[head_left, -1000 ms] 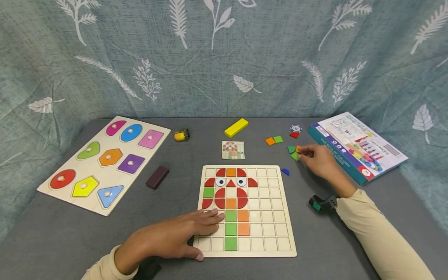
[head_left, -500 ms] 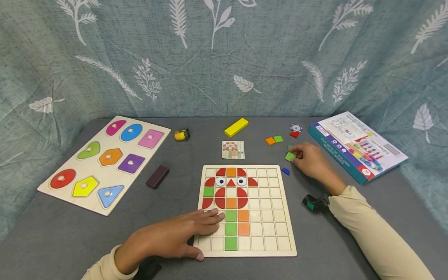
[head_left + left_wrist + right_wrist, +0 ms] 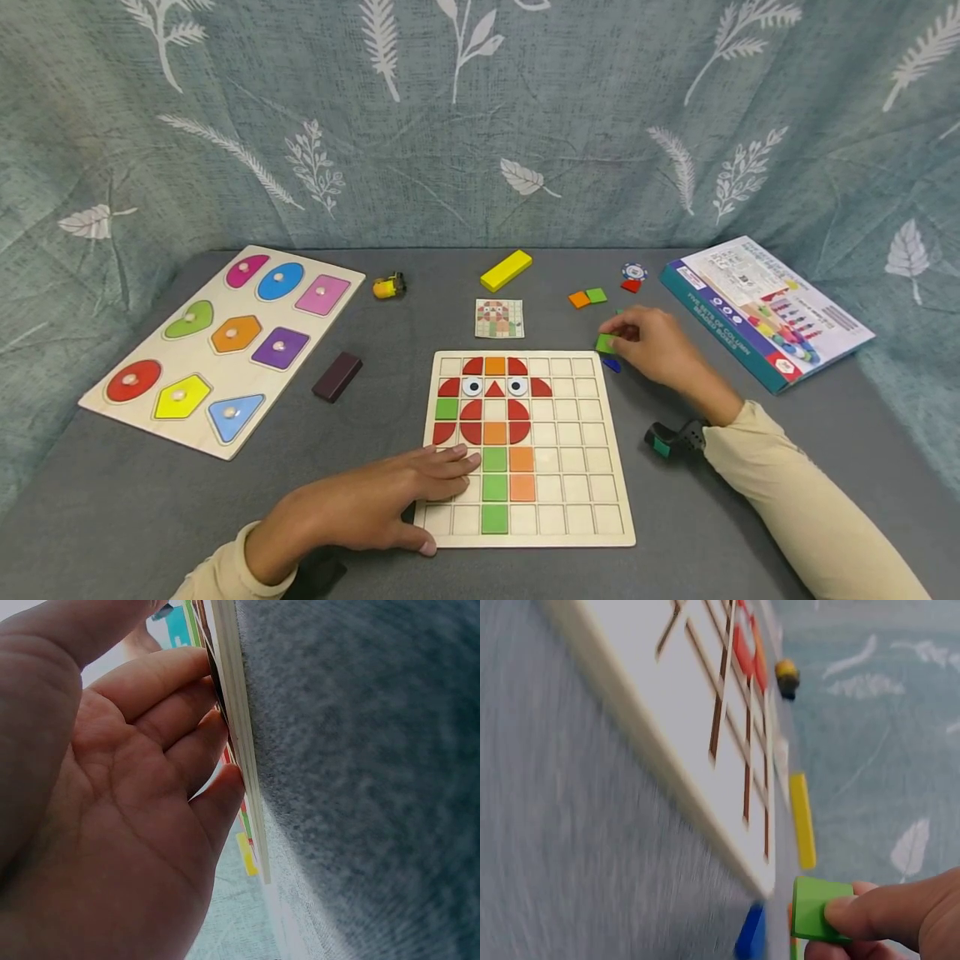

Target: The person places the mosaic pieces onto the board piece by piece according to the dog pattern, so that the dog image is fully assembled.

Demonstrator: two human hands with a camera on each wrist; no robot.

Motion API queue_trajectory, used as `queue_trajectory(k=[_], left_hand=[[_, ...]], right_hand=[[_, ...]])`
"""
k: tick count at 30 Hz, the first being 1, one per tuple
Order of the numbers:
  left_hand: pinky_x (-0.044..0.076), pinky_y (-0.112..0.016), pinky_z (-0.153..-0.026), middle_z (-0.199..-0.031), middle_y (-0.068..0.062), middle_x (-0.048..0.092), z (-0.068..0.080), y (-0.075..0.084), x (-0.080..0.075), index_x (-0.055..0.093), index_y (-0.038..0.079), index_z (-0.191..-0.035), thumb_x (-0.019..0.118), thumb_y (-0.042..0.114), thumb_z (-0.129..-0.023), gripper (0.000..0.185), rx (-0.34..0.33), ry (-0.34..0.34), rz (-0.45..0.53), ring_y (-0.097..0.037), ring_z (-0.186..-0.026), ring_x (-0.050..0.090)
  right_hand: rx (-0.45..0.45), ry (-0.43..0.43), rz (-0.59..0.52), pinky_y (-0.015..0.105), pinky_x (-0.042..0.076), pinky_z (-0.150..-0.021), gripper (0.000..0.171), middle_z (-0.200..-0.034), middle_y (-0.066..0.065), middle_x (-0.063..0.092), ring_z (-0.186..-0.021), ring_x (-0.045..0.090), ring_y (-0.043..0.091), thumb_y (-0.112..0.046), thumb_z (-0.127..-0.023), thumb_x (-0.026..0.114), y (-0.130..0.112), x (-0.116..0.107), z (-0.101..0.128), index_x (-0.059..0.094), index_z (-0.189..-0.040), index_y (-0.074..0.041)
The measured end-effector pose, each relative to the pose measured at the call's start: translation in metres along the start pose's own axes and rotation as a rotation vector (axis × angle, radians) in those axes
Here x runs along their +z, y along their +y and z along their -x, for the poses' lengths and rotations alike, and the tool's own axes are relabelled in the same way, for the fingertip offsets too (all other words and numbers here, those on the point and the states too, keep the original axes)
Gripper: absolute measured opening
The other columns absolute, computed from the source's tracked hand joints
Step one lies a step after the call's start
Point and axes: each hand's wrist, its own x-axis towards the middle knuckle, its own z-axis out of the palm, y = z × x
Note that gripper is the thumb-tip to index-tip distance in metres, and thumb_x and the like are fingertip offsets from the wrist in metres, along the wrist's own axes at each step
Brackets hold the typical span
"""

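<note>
A wooden grid board (image 3: 577,483) lies flat on the table, bearing red, orange and green pieces and two eye pieces. My left hand (image 3: 378,504) rests on its lower left part with the fingers stretched out; in the left wrist view the fingertips (image 3: 231,780) touch the board's edge (image 3: 244,750). My right hand (image 3: 660,346) pinches a green square tile (image 3: 606,343) between thumb and fingers just off the board's far right corner. The right wrist view shows that tile (image 3: 814,904) held above the table, near a blue half-round piece (image 3: 751,934).
Behind the board lie a pattern card (image 3: 498,318) and a yellow block (image 3: 506,271). Orange (image 3: 578,299) and green (image 3: 596,296) tiles, a red piece (image 3: 631,286) and a poker chip (image 3: 633,272) are at the back right. A box (image 3: 765,312), a shape puzzle (image 3: 225,292) and a dark block (image 3: 337,377) flank the board.
My right hand has picked the green tile out of the small group of pieces and brought it left, towards the board's far right corner. The left hand has stayed put.
</note>
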Motion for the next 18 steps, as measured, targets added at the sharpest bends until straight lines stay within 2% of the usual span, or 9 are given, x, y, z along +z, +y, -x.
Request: queue_trajectory(k=[7, 18], left_hand=[[0.027, -0.047, -0.111, -0.156, 0.009, 0.029, 0.000, 0.000, -0.001, 0.045, 0.017, -0.146, 0.076, 0.024, -0.085, 0.069, -0.012, -0.009, -0.010, -0.017, -0.145, 0.018], [0.026, -0.045, -0.112, -0.155, 0.009, 0.030, 0.000, 0.000, -0.001, 0.045, 0.016, -0.147, 0.076, 0.025, -0.085, 0.070, -0.003, -0.008, -0.015, -0.017, -0.145, 0.019]], right_hand=[[-0.021, -0.104, -0.082, 0.033, 0.047, -0.065, 0.014, -0.089, 0.006, 0.063, -0.077, 0.055, 0.019, 0.000, -0.090, 0.064, -0.024, 0.008, 0.004, 0.072, -0.101, -0.001], [-0.170, -0.265, -0.192, 0.027, 0.044, -0.061, 0.017, -0.087, 0.002, 0.063, -0.071, 0.052, 0.016, 0.004, -0.087, 0.067, -0.046, 0.032, 0.010, 0.074, -0.099, -0.005]])
